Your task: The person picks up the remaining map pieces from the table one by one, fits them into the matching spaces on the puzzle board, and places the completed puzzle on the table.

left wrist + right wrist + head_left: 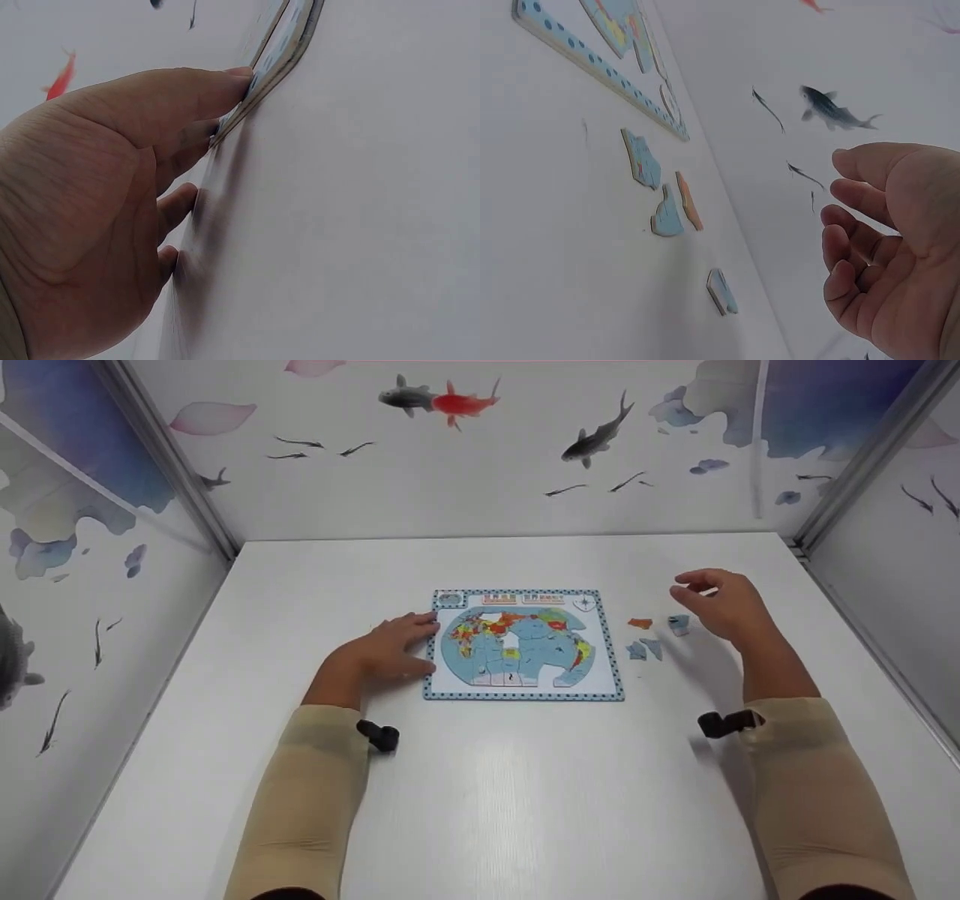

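A world map puzzle board [523,696] with a blue dotted border lies flat on the table, gaps showing in its map. At its left edge, my left hand [390,649] touches the border with thumb and fingertips, fingers fairly straight. My right hand [716,604] hovers above the table, fingers loosely bent, nothing in its grasp. Below it lies a blue and white puzzle piece [722,291]. Closer to the board are an orange piece [640,623] and two blue pieces, one jagged [637,650] and one slanted [652,648].
The white table [495,802] meets a white back wall [487,495] painted with fish. Side walls with metal corner posts stand left and right. Black wrist mounts [380,736] sit at both sleeve cuffs.
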Action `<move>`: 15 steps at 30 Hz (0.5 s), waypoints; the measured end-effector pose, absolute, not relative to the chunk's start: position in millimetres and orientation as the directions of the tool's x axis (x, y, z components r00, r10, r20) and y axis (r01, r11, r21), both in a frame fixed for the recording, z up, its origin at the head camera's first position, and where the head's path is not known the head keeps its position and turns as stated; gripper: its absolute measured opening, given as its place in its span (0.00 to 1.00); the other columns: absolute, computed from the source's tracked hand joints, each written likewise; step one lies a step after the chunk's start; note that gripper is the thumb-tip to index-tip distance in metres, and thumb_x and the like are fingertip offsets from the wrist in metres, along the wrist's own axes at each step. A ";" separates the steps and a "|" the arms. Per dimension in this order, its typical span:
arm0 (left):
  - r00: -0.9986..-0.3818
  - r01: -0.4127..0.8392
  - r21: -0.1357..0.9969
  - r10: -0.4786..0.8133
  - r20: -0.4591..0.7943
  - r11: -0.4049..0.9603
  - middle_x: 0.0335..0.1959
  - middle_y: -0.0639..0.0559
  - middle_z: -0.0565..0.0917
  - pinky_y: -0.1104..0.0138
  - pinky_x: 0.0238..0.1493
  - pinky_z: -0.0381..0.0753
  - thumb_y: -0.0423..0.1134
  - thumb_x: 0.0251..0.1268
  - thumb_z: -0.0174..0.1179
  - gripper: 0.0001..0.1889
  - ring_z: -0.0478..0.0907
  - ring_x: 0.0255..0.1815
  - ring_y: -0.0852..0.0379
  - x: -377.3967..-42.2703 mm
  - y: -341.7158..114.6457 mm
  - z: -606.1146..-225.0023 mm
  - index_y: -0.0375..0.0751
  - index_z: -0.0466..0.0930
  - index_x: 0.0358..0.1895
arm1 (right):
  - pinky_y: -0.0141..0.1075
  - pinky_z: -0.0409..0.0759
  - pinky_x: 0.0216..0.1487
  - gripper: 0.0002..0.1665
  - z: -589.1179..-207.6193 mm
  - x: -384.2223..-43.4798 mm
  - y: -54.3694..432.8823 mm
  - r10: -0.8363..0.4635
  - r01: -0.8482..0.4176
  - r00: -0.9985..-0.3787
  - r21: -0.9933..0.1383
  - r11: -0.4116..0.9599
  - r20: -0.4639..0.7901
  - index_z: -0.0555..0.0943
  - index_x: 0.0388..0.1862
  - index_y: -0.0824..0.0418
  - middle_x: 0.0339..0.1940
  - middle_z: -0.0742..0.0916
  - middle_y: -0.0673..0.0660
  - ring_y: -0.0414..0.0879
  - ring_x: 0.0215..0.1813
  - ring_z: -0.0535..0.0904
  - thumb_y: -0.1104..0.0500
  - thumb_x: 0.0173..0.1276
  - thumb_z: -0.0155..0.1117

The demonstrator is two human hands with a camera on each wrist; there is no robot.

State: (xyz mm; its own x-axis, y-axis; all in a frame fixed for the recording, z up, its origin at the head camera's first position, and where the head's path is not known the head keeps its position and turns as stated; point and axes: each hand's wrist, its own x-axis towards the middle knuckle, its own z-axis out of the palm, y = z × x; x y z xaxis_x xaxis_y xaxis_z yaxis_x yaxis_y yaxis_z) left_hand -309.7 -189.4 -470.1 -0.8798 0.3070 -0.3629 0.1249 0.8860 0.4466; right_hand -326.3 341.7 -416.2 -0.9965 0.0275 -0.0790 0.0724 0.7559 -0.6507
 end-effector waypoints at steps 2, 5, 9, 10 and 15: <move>-0.880 0.130 0.446 0.310 -0.359 0.886 0.91 0.67 0.46 0.33 0.88 0.40 0.61 0.69 0.66 0.44 0.34 0.94 0.43 -309.4 -189.1 -469.6 0.80 0.53 0.85 | 0.56 0.78 0.67 0.43 -418.2 -326.5 346.1 0.033 0.080 -0.996 -0.653 0.753 -0.083 0.75 0.78 0.52 0.72 0.78 0.66 0.63 0.70 0.73 0.28 0.77 0.57; -0.879 0.138 0.448 0.318 -0.356 0.883 0.91 0.67 0.46 0.33 0.88 0.40 0.60 0.69 0.66 0.44 0.34 0.93 0.42 -308.9 -189.0 -469.0 0.78 0.53 0.85 | 0.57 0.78 0.68 0.43 -421.8 -327.2 349.6 0.043 0.103 -0.993 -0.658 0.746 -0.106 0.75 0.79 0.52 0.73 0.77 0.66 0.63 0.69 0.73 0.28 0.77 0.57; -0.875 0.150 0.445 0.328 -0.356 0.883 0.91 0.66 0.46 0.33 0.88 0.40 0.61 0.69 0.66 0.44 0.34 0.93 0.42 -309.1 -189.1 -469.3 0.78 0.53 0.85 | 0.56 0.79 0.68 0.42 -427.8 -329.2 353.4 0.052 0.126 -0.990 -0.650 0.750 -0.131 0.74 0.79 0.52 0.74 0.76 0.66 0.63 0.69 0.74 0.29 0.78 0.58; -0.875 0.153 0.445 0.330 -0.355 0.883 0.91 0.66 0.46 0.33 0.88 0.40 0.60 0.69 0.66 0.44 0.34 0.93 0.42 -309.2 -189.3 -469.4 0.78 0.53 0.85 | 0.56 0.79 0.67 0.41 -429.6 -330.3 354.7 0.056 0.131 -0.989 -0.648 0.750 -0.136 0.74 0.79 0.52 0.74 0.76 0.66 0.62 0.69 0.74 0.30 0.78 0.58; -0.878 0.149 0.442 0.324 -0.352 0.884 0.91 0.66 0.46 0.33 0.88 0.41 0.61 0.69 0.66 0.45 0.35 0.94 0.43 -309.8 -189.9 -469.3 0.79 0.53 0.85 | 0.58 0.78 0.71 0.40 -438.8 -334.8 364.7 0.057 0.150 -0.985 -0.647 0.748 -0.162 0.73 0.80 0.51 0.76 0.77 0.64 0.64 0.75 0.71 0.33 0.78 0.61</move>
State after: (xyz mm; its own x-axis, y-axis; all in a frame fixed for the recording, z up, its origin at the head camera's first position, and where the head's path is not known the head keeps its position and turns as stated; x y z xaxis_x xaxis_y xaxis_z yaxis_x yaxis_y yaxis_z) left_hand -309.8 -189.9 -469.3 -0.8783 0.3236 -0.3520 0.1486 0.8845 0.4423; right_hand -334.8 364.7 -438.8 -0.9851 0.0568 -0.1623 0.1498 0.7476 -0.6470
